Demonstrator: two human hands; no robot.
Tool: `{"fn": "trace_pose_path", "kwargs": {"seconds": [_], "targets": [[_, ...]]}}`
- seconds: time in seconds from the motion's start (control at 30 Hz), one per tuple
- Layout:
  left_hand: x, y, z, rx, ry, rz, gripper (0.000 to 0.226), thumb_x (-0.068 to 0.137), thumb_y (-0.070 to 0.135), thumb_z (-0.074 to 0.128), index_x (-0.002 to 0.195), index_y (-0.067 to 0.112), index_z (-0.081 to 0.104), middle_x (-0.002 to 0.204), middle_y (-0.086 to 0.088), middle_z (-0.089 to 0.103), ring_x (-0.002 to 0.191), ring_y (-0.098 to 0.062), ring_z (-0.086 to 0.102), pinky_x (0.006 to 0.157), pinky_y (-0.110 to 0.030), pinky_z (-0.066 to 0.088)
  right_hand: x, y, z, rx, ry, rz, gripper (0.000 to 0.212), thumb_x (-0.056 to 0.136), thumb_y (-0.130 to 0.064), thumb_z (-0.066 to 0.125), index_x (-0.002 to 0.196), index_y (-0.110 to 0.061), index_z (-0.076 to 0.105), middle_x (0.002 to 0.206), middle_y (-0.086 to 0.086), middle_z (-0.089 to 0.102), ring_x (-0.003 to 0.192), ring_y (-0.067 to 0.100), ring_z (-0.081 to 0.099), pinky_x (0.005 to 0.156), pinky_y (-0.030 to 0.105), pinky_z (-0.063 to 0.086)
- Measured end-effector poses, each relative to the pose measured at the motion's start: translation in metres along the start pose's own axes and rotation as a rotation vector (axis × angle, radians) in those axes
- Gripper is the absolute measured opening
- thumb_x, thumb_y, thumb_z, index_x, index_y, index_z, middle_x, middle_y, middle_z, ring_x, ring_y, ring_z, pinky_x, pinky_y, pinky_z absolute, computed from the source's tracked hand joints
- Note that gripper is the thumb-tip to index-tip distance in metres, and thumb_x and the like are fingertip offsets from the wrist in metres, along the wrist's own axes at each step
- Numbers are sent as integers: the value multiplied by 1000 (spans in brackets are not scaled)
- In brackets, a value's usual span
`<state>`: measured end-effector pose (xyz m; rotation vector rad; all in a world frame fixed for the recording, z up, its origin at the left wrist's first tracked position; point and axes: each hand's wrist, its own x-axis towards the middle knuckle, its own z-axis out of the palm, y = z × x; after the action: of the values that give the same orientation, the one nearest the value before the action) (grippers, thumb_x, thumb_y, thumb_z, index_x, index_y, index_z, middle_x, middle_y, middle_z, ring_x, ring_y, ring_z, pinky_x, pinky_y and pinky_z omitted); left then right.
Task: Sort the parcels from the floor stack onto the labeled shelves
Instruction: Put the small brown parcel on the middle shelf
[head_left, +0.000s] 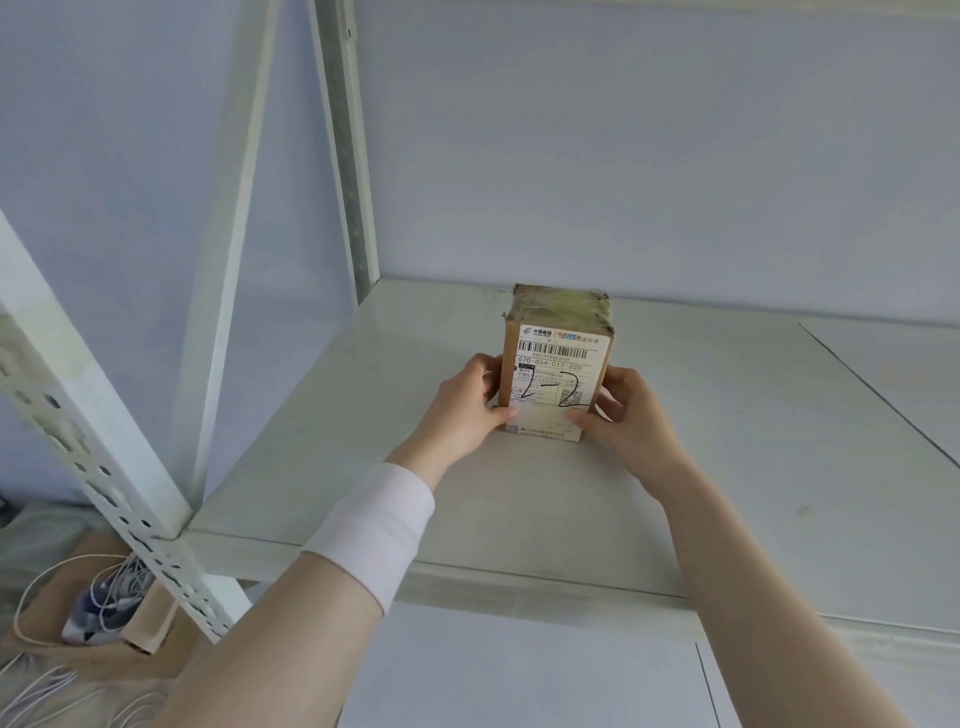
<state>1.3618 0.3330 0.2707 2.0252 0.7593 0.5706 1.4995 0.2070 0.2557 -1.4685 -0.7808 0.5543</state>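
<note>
A small brown cardboard parcel (558, 358) stands upright on the white shelf board (727, 467), near its back wall. Its front carries a white shipping label with a barcode and "2-2" handwritten in black marker; clear tape covers the top. My left hand (470, 410) grips the parcel's left side, thumb on the front face. My right hand (626, 415) grips its right side, thumb on the label's lower edge. A white band wraps my left forearm.
White perforated shelf uprights (345, 145) stand at the left and back left. A lower shelf board (519, 675) shows beneath. At the lower left, a cardboard box (104, 613) holds tangled white cables. A seam (878, 389) splits the shelf board on the right.
</note>
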Motion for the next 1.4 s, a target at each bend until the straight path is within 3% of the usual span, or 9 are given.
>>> {"fn": "trace_pose_path", "kwargs": {"seconds": [0.13,0.27,0.47,0.6,0.77,0.97,1.2,1.4], "targets": [[11,0,-1,0,-1,1,51,82,0,66,127,5,44,135,-12,54,124,-20,52,99,-24,41,14,3,0,-16,9,14,46,79,10,65,113,-11,45,134,9,53,125,18,51,78,12,52],[19,-1,0,-2,1,-6,52,81,0,67,128,5,43,134,-12,54,123,-20,54,98,-23,40,25,6,-2,-36,8,14,52,78,9,66,123,-5,45,134,9,54,126,20,50,92,25,48],[25,-1,1,-12,4,-23,53,82,1,66,129,7,43,134,-11,55,123,-19,54,96,-21,39,31,9,0,-55,29,-4,57,78,8,67,130,-1,45,133,12,56,124,21,53,91,22,51],[25,1,3,1,17,-21,52,84,2,65,131,7,42,136,-10,53,125,-19,52,96,-19,37,32,9,1,-49,24,-12,58,79,8,66,133,0,45,132,11,56,124,20,52,90,13,47],[23,5,4,25,41,-23,53,84,3,65,132,7,42,137,-9,52,125,-20,51,92,-14,34,30,7,3,-61,29,-23,60,80,8,65,136,-1,45,133,9,56,124,18,52,101,28,45],[16,8,3,51,63,-29,53,84,5,65,132,8,42,136,-8,54,123,-19,52,77,-3,28,25,6,1,-72,37,3,60,79,6,67,135,-5,48,130,7,58,121,16,55,102,38,46],[4,5,4,64,69,-22,53,83,5,67,131,8,44,135,-8,55,122,-19,53,76,-2,28,13,3,-5,-77,26,29,60,75,6,70,132,-4,51,127,9,61,118,17,58,102,38,46],[3,3,3,33,48,-29,54,81,1,68,129,7,44,134,-8,55,122,-17,54,84,-7,35,10,1,-8,-81,25,52,62,73,8,71,131,-2,52,126,11,61,117,18,58,101,38,46]]}}
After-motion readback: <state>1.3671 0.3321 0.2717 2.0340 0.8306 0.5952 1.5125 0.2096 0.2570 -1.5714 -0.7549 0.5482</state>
